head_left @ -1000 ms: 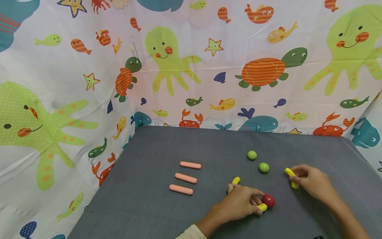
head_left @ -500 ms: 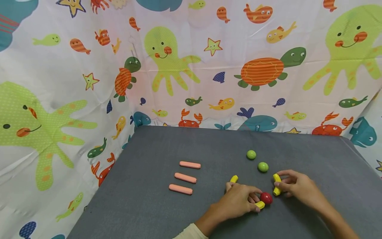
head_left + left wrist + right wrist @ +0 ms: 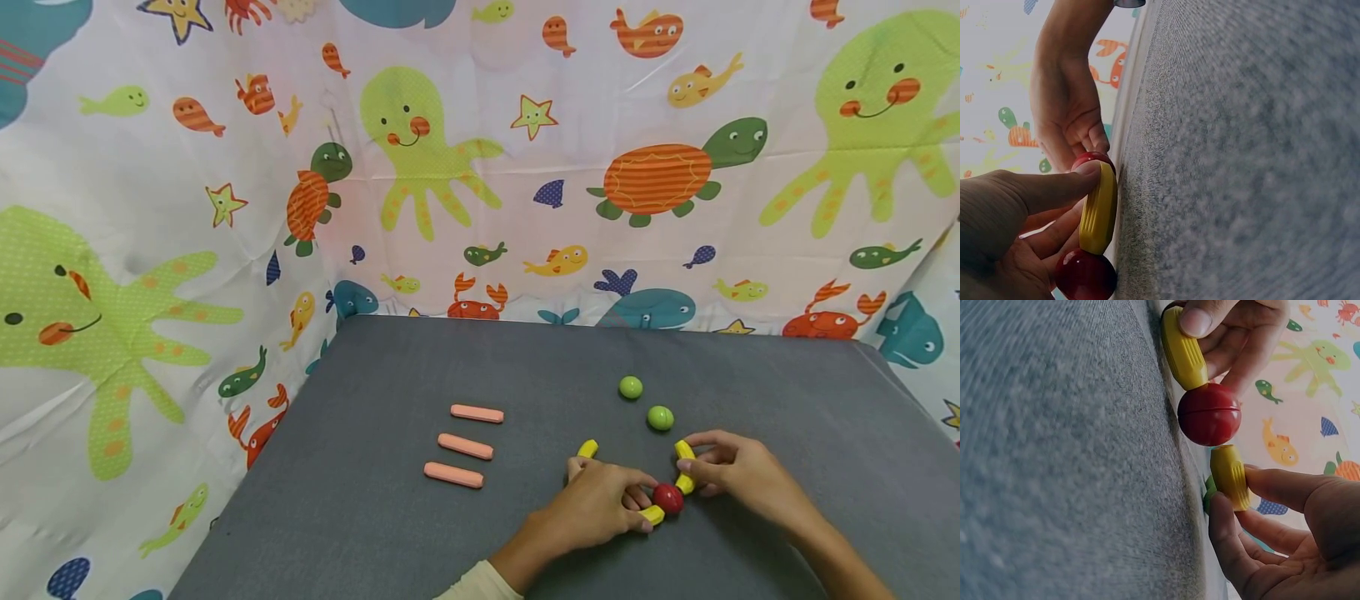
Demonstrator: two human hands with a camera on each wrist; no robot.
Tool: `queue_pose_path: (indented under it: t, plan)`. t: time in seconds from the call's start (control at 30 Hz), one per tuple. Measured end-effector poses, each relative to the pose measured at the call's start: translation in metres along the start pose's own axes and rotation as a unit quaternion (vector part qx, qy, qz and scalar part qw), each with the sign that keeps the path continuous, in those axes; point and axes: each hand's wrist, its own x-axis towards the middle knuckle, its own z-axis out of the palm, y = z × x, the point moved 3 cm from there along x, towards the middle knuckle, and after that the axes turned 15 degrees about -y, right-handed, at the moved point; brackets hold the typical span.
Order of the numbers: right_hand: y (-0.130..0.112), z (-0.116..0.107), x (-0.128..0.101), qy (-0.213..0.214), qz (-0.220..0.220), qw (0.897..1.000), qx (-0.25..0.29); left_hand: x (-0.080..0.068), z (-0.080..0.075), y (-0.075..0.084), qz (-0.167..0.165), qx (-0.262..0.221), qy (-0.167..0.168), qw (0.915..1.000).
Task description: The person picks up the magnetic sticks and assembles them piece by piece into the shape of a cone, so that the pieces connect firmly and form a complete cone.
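My left hand (image 3: 603, 502) rests on the grey table and pinches a ribbed yellow piece (image 3: 1099, 209) with thumb and fingers. A red ball (image 3: 667, 498) sits against that piece's right end. In the left wrist view a second red ball (image 3: 1085, 275) shows under the left palm. Another yellow end (image 3: 587, 448) pokes out behind the left hand. My right hand (image 3: 731, 471) pinches a second yellow piece (image 3: 683, 467) between thumb and fingers. The lower end of this yellow piece (image 3: 1230, 477) meets the red ball (image 3: 1209, 414).
Two green balls (image 3: 631, 387) (image 3: 660, 417) lie just beyond the hands. Three pink sticks (image 3: 466, 446) lie in a row to the left. The grey table (image 3: 390, 517) is walled in by a sea-animal curtain (image 3: 480, 167) at the back and sides.
My right hand has carried its yellow piece leftward, from the right of the green balls to the red ball. The left hand has stayed put.
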Motion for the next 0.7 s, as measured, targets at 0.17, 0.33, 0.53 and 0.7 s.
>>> queue_pose_path:
  t: [0.17,0.33,0.53,0.7]
  plan:
    - [-0.001,0.003,-0.001,-0.007,-0.010,1.000,0.019,-0.001,-0.001,0.000,0.003,-0.011,-0.007,0.9999]
    - [0.000,0.004,-0.001,-0.012,-0.016,0.999,0.026,-0.001,-0.001,0.000,0.008,-0.021,-0.008,0.9997]
    - [0.000,0.003,0.000,-0.018,-0.010,1.000,0.006,-0.003,-0.005,-0.003,0.022,-0.054,0.023,0.9981]
    - [0.001,0.002,0.004,-0.017,0.009,0.999,-0.037,-0.006,-0.018,-0.014,0.025,-0.061,0.071,0.9953]
